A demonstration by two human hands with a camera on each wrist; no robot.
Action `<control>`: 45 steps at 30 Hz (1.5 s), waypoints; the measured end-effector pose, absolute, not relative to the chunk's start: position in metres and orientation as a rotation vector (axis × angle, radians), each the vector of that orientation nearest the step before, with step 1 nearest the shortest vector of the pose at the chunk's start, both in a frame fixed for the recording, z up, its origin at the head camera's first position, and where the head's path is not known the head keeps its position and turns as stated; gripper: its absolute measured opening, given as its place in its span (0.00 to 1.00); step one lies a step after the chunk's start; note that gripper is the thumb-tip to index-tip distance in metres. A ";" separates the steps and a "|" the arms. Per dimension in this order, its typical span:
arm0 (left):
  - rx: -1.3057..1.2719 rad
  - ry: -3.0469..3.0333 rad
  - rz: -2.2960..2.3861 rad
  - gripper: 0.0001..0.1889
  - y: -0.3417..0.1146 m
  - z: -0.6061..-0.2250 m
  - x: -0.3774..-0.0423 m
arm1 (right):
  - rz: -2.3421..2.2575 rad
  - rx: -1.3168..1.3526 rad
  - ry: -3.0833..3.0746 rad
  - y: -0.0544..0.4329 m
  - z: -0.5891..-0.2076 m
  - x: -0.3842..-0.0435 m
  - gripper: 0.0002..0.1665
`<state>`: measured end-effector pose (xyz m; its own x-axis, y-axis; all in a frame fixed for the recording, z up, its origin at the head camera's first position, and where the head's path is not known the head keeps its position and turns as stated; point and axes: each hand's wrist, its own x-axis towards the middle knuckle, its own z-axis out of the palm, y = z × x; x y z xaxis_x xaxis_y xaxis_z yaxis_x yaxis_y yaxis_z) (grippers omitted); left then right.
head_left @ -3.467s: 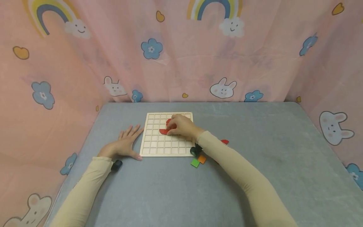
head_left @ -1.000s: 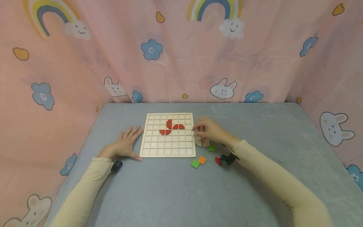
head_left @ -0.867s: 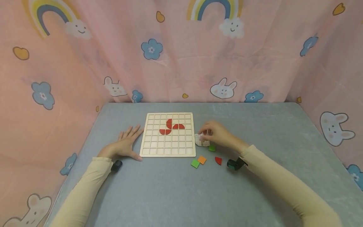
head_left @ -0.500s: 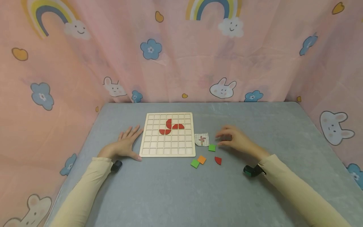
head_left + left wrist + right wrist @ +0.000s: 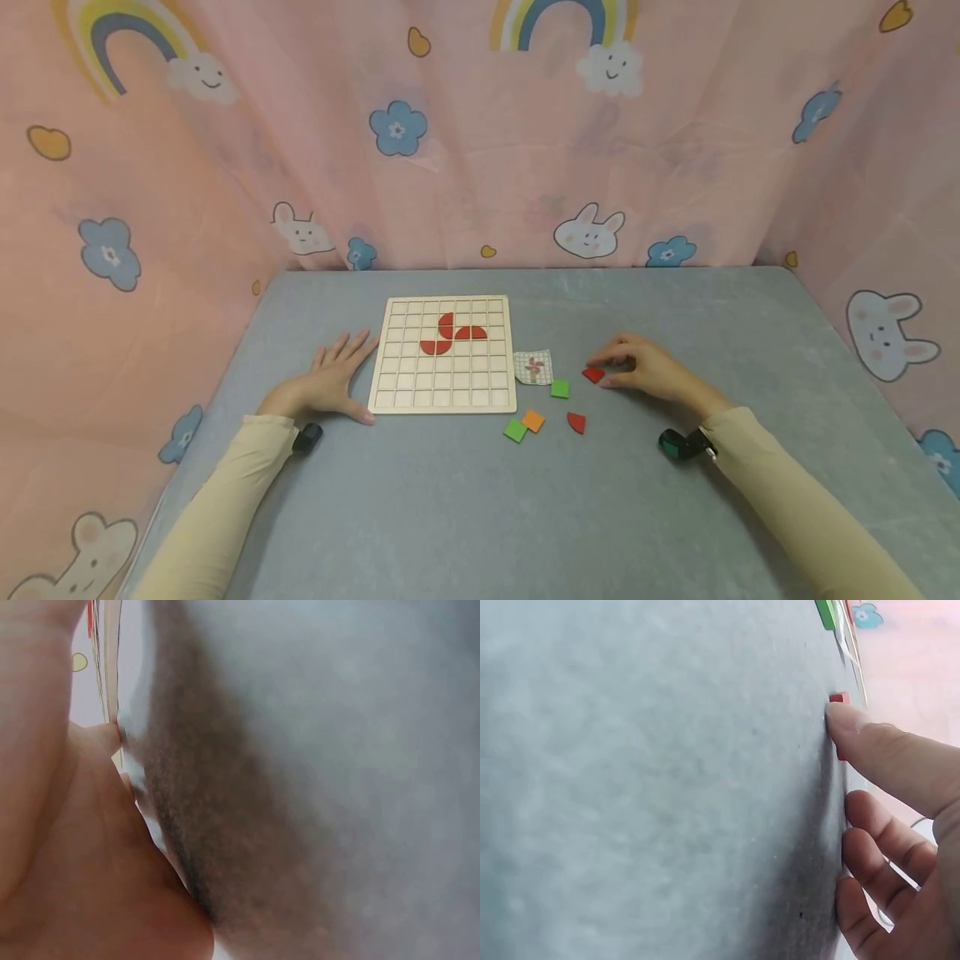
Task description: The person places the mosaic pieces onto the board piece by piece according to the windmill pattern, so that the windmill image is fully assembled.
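My left hand (image 5: pixel 330 379) lies flat with spread fingers on the table, its fingertips and thumb at the left edge of the wooden grid board (image 5: pixel 408 375). Red quarter-circle tiles on the board pair up into three half-circles, one being the right-hand half-circle (image 5: pixel 471 333). To the right of the board, my right hand (image 5: pixel 652 371) has thumb and index finger around a red quarter-circle tile (image 5: pixel 593 375) lying on the table. Seen from the right wrist, the thumb (image 5: pixel 892 754) touches that tile, partly hiding it.
A small paper card (image 5: pixel 533 367) with a printed grid pattern lies against the board's right side. Near it are a green square tile (image 5: pixel 559 389), another green tile (image 5: pixel 515 431), an orange tile (image 5: pixel 533 421) and a loose red tile (image 5: pixel 576 423). A pink curtain (image 5: pixel 480 167) hangs behind the table.
My right hand leaves the board, where the right-hand red half-circle now shows whole, and moves right past the card to a loose red tile. My left hand stays put.
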<state>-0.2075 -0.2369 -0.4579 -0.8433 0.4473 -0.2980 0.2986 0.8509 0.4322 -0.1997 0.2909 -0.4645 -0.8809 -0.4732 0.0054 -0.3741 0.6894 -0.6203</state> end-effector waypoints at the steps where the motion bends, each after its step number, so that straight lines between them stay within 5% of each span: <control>1: 0.555 2.635 0.526 0.74 -0.237 -0.458 -0.207 | -0.948 -0.696 2.737 0.291 -0.464 -0.201 0.21; 45: 0.551 2.654 0.488 0.72 -0.237 -0.459 -0.208 | -0.935 -0.686 2.772 0.287 -0.464 -0.204 0.16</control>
<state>-0.2079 -0.2369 -0.4588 -0.8490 0.4380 -0.2954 0.3042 0.8625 0.4044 -0.2041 0.2865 -0.4641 -0.8869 -0.4617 0.0153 -0.3767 0.7036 -0.6025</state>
